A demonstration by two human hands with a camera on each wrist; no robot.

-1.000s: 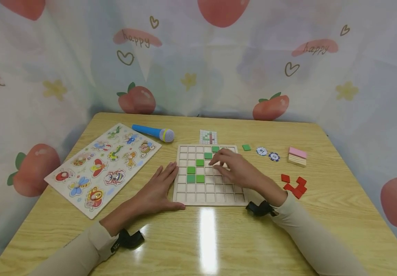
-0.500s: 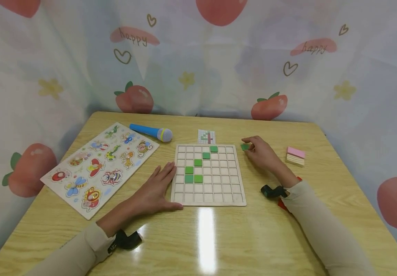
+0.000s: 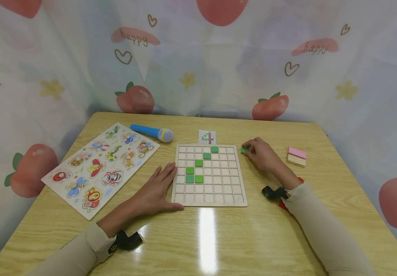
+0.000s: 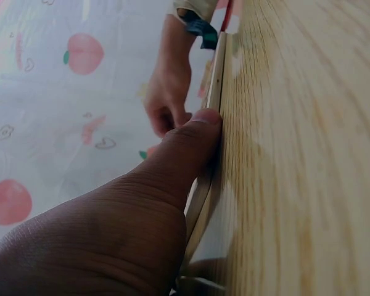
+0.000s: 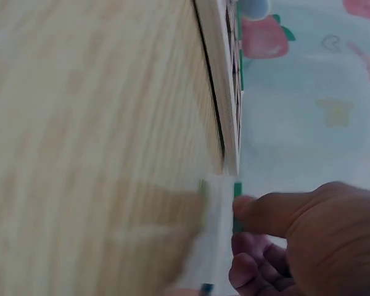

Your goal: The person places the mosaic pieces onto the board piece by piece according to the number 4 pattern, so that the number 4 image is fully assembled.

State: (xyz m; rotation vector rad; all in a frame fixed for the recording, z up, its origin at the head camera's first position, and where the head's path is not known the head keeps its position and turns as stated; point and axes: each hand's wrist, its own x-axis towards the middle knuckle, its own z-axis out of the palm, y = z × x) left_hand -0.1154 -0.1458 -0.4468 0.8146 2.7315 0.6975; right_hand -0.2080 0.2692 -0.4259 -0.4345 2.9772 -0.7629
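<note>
A wooden grid board (image 3: 219,188) lies mid-table, with several green tiles (image 3: 199,163) set in its squares in a slanting line. My left hand (image 3: 155,189) rests along the board's left edge, fingers spread, thumb at the near left corner. Just right of the board's far corner, my right hand (image 3: 263,155) pinches a loose green tile (image 3: 244,150) between thumb and fingers. The right wrist view shows that green tile (image 5: 237,190) on edge by the thumb tip. A small pattern card (image 3: 207,137) lies behind the board.
On the left is an insect picture puzzle (image 3: 98,168), with a blue toy microphone (image 3: 151,132) behind it. Pink and cream blocks (image 3: 296,157) stand at the right. Red tiles (image 3: 300,179) peek out from under the right forearm.
My right hand has moved right, from over the board to the loose green tile, and now pinches it. It covers the two poker chips seen earlier. The left hand stays put.
</note>
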